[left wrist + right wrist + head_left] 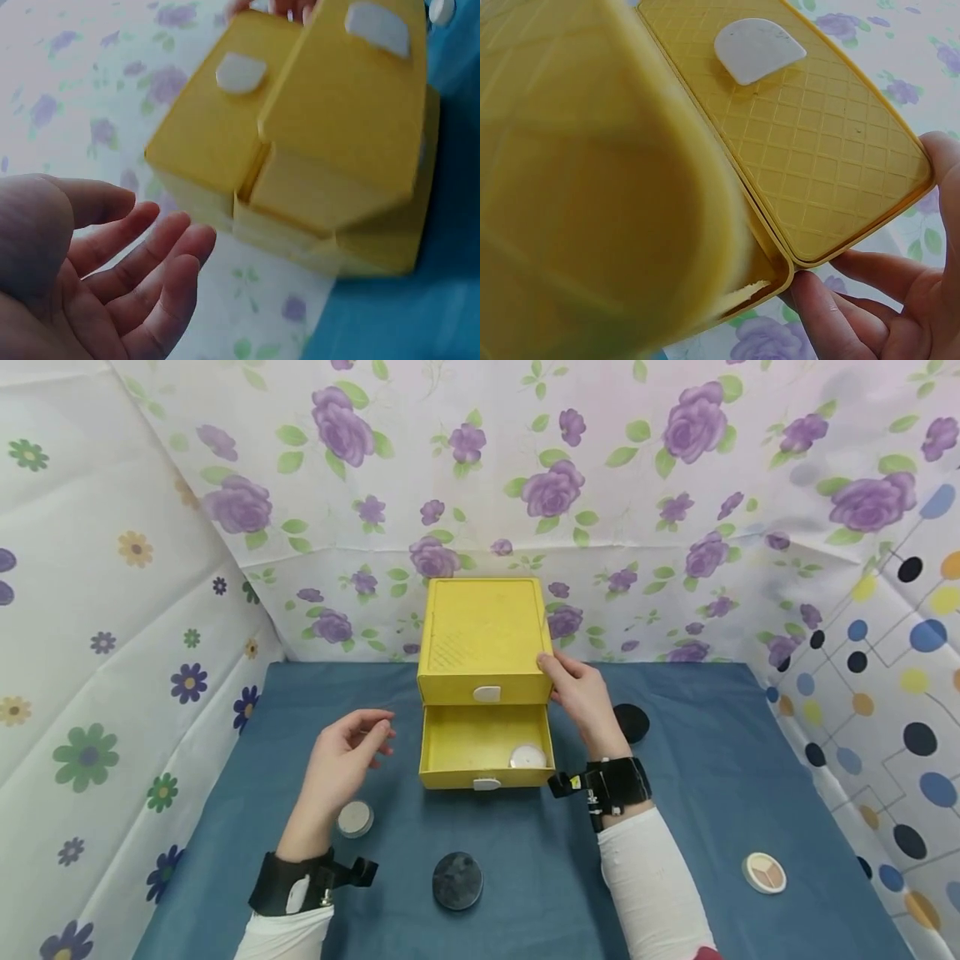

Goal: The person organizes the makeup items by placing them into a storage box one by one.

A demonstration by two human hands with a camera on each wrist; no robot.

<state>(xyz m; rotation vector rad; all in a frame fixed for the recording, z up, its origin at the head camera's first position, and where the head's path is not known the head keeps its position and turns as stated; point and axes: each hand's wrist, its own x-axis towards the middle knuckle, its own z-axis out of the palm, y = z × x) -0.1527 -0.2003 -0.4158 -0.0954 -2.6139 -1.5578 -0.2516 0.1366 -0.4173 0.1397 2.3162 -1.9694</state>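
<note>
A yellow two-drawer box [486,627] stands at the back of the table. Its lower drawer [465,739] is pulled out, with a small round white-rimmed case [528,757] at its right side. My right hand [581,693] holds the box's upper front right corner. In the right wrist view, its thumb [941,154] lies at the edge of the upper drawer front [810,142] and the fingers are along the side. My left hand [347,760] hovers left of the open drawer, fingers loosely bent, holding nothing; the left wrist view shows its palm [90,300] apart from the box.
On the blue tablecloth [675,860] lie a pale round case [355,818] near my left wrist, a dark round compact [457,881] in front, a black disc [632,723] behind my right wrist, and a three-shade round palette [765,872] at far right. Flowered cloth [480,510] hangs behind.
</note>
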